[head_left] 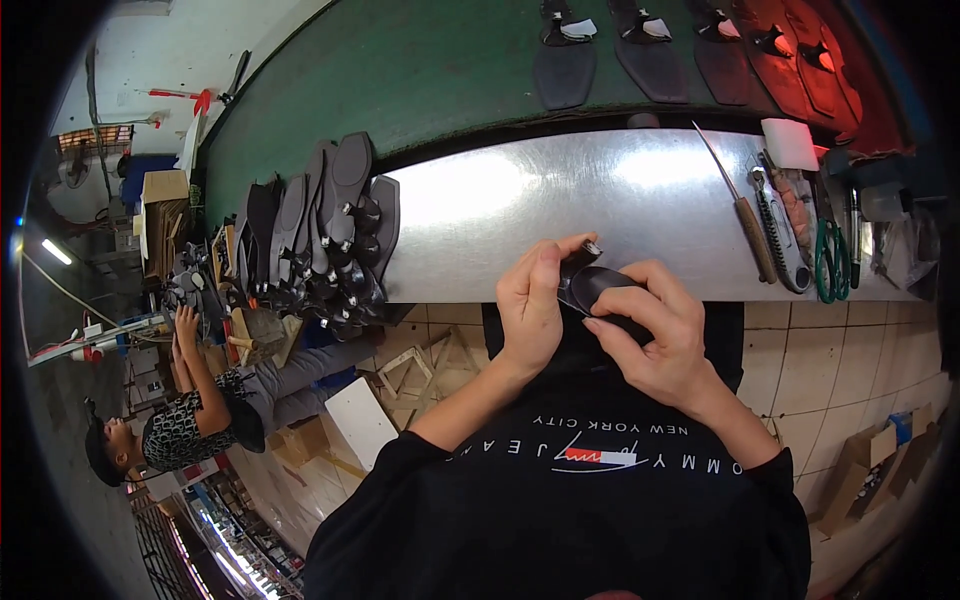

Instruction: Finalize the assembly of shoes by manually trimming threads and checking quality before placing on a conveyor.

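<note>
Far out past my left fingers I see a seated person (190,420) in a patterned top, hands raised, and nearer in, a stack of black shoe soles (320,225) with heels leaning together at the left end of the metal tabletop (500,200). My left hand (532,300) is curled, its fingers (548,262) clenched on the near end of a black shoe sole (590,285), thumb pressed along its edge. That sole sits between both hands, held just above the front edge of the tabletop, its small heel piece poking up beside my left fingertips. My right hand (655,335) wraps it from the other side, fingers (625,320) grasping over the dark surface. Beyond my fingers, more black soles (650,50) lie in a row on the green belt (420,70). Off to the right of my right fingers lie a wooden-handled awl (745,215), a wire brush (780,235), green-handled scissors (828,262) and a white block (790,143).
</note>
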The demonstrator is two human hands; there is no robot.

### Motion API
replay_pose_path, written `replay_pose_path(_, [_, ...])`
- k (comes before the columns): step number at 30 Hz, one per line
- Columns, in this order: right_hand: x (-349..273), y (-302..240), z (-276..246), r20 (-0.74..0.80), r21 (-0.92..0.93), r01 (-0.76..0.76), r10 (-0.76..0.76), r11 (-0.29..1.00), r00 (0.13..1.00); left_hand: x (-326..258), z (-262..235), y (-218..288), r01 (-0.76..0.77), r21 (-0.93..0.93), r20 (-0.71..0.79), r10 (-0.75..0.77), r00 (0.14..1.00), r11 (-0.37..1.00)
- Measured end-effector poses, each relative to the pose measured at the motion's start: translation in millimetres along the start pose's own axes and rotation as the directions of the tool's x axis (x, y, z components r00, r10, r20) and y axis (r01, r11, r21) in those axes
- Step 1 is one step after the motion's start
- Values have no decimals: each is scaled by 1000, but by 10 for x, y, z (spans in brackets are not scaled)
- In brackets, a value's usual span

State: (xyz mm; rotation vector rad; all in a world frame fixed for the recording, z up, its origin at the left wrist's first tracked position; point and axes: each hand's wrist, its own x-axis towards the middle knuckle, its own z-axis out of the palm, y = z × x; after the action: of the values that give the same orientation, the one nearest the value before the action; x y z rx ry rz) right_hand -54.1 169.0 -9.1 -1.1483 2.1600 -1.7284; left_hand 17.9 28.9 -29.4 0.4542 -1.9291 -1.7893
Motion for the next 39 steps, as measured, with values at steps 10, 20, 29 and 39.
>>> replay_pose_path(10, [64, 81, -2, -17, -64, 133, -134, 989, 991, -16, 18, 55, 433, -553, 50, -491, 870, 712])
replay_pose_path(20, [58, -55, -202, 108, 8, -54, 53, 999, 993, -38, -138, 26, 110, -501, 162, -32, 986, 859])
replay_pose_path(29, [39, 21, -213, 44, -247, 187, -182, 951, 982, -35, -335, 175, 616, -405, 419, -461, 782, 676])
replay_pose_path(39, [-51, 43, -108, 76, -210, 139, -125, 968, 989, -130, -310, 185, 548, -80, 376, -484, 790, 833])
